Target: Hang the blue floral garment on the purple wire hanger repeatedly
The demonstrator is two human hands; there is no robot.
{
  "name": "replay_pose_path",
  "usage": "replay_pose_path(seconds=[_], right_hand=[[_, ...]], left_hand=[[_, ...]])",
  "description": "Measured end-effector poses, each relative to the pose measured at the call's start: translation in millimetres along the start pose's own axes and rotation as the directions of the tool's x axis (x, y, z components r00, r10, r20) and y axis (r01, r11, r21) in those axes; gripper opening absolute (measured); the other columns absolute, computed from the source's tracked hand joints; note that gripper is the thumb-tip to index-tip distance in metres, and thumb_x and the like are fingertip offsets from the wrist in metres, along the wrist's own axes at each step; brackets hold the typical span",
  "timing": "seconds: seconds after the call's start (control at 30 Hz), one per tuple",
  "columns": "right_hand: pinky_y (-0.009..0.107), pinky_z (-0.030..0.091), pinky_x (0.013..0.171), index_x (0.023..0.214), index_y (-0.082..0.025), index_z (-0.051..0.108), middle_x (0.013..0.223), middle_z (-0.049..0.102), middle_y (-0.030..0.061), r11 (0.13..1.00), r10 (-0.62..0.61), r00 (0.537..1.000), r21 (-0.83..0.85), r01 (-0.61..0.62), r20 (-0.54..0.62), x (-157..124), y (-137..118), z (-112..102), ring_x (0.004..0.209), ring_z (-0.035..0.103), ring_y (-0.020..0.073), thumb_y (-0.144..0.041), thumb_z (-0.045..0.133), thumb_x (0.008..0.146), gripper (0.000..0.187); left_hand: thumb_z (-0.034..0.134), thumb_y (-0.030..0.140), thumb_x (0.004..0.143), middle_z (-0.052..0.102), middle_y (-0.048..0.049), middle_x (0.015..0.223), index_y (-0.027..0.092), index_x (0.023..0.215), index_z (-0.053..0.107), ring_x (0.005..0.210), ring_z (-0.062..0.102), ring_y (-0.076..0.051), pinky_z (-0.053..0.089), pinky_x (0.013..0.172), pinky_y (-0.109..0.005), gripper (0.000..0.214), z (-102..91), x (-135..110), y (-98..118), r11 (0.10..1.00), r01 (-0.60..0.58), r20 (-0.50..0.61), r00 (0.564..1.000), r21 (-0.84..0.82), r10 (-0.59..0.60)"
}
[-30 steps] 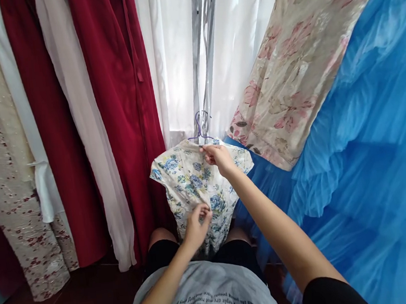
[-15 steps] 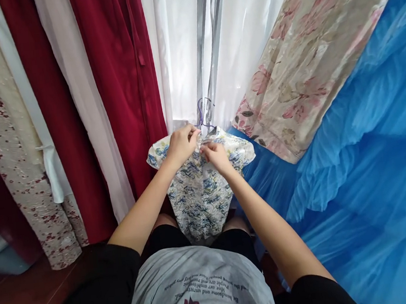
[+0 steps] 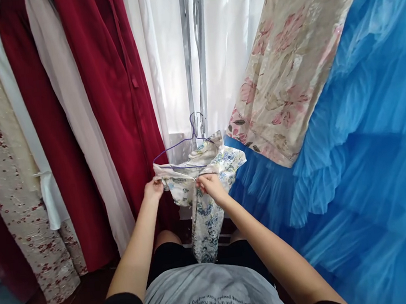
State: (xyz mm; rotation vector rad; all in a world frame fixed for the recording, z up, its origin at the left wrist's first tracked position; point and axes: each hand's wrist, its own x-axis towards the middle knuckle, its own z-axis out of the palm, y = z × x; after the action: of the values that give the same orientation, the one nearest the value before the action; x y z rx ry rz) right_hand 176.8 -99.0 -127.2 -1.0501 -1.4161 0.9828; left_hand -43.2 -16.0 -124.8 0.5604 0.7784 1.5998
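Note:
A white garment with a blue floral print, looking like a short-sleeved shirt [image 3: 207, 219], hangs in front of me on a purple wire hanger [image 3: 173, 148]. Its left side is pulled off the hanger, whose left arm lies bare; the right shoulder still covers the other arm. My left hand [image 3: 154, 189] is closed on the shirt's cloth at the far left end, just below the hanger's tip. With its fingers pinched, my right hand [image 3: 209, 186] grips the front edge near the collar. The fingertips of both hands are partly hidden by cloth.
Dark red dresses [image 3: 105, 85] and a pale pink one [image 3: 70, 103] hang at left. On the right are a beige floral dress [image 3: 276, 86] and a ruffled blue tulle gown [image 3: 372, 177]. Grey metal poles [image 3: 188, 52] stand before a white curtain [image 3: 168, 68].
My left hand has moved left and down from the collar, drawing the shirt's left side off the hanger and baring its left arm. My right hand has moved slightly down.

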Motion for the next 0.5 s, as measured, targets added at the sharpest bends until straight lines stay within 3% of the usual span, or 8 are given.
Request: replay_pose_path(seconds=[0.13, 0.27, 0.33, 0.4, 0.43, 0.5], right_hand=[[0.023, 0.025, 0.041, 0.063, -0.022, 0.054, 0.043, 0.043, -0.0053, 0.992, 0.125, 0.992, -0.005, -0.125, -0.02, -17, 35, -21, 0.038, 0.032, 0.0103, -0.042, 0.043, 0.084, 0.032], [0.024, 0.028, 0.041, 0.057, -0.02, 0.059, 0.04, 0.05, -0.0034, 0.959, 0.25, 0.965, -0.163, -0.234, 0.085, -42, 65, -59, 0.037, 0.037, 0.0109, -0.041, 0.069, 0.072, 0.027], [0.025, 0.036, 0.046, 0.066, -0.019, 0.066, 0.049, 0.06, -0.0032, 0.945, 0.269, 0.955, -0.228, -0.236, 0.126, -50, 67, -70, 0.044, 0.047, 0.0127, -0.033, 0.085, 0.058, 0.024], [0.027, 0.047, 0.061, 0.084, -0.02, 0.071, 0.07, 0.07, -0.0017, 0.961, 0.178, 0.967, -0.243, -0.131, 0.183, -55, 59, -72, 0.064, 0.059, 0.0167, -0.031, 0.091, 0.052, 0.04], [0.029, 0.05, 0.072, 0.092, -0.02, 0.072, 0.081, 0.072, -0.0003, 0.973, 0.1, 0.971, -0.227, -0.049, 0.218, -56, 54, -70, 0.076, 0.063, 0.0189, -0.034, 0.092, 0.054, 0.045], [0.034, 0.049, 0.085, 0.097, -0.019, 0.071, 0.093, 0.072, 0.0023, 0.985, -0.027, 0.962, -0.158, 0.072, 0.271, -58, 40, -64, 0.091, 0.064, 0.0224, -0.044, 0.085, 0.068, 0.041]], left_hand=[[0.053, 0.023, 0.1, 0.062, -0.0037, 0.074, 0.014, 0.081, 0.059, 0.064, 0.061, -0.013, 0.055, 0.065, -0.029, 0.022, -10.1, -22, -58, 0.977, 0.19, 0.08, 0.977, 0.099, -0.198], [0.057, 0.018, 0.095, 0.068, -0.0099, 0.083, 0.013, 0.081, 0.063, 0.077, 0.069, -0.02, 0.058, 0.078, -0.036, 0.016, 2.6, -49, -78, 0.94, 0.294, 0.254, 0.909, 0.173, -0.331], [0.064, 0.023, 0.091, 0.068, -0.0085, 0.084, 0.012, 0.084, 0.066, 0.079, 0.068, -0.019, 0.056, 0.08, -0.034, 0.013, 20.8, -68, -76, 0.938, 0.206, 0.455, 0.832, 0.277, -0.317], [0.069, 0.031, 0.089, 0.067, -0.0064, 0.083, 0.013, 0.084, 0.067, 0.079, 0.066, -0.018, 0.054, 0.08, -0.031, 0.019, 43.5, -90, -72, 0.922, 0.0, 0.66, 0.699, 0.387, -0.277], [0.07, 0.036, 0.089, 0.066, -0.0056, 0.082, 0.013, 0.083, 0.066, 0.078, 0.065, -0.017, 0.053, 0.079, -0.03, 0.024, 54.6, -99, -70, 0.902, -0.118, 0.731, 0.633, 0.415, -0.253], [0.068, 0.044, 0.089, 0.065, -0.0045, 0.082, 0.015, 0.086, 0.066, 0.078, 0.064, -0.018, 0.052, 0.078, -0.031, 0.029, 72.2, -114, -67, 0.839, -0.34, 0.807, 0.562, 0.425, -0.181]])
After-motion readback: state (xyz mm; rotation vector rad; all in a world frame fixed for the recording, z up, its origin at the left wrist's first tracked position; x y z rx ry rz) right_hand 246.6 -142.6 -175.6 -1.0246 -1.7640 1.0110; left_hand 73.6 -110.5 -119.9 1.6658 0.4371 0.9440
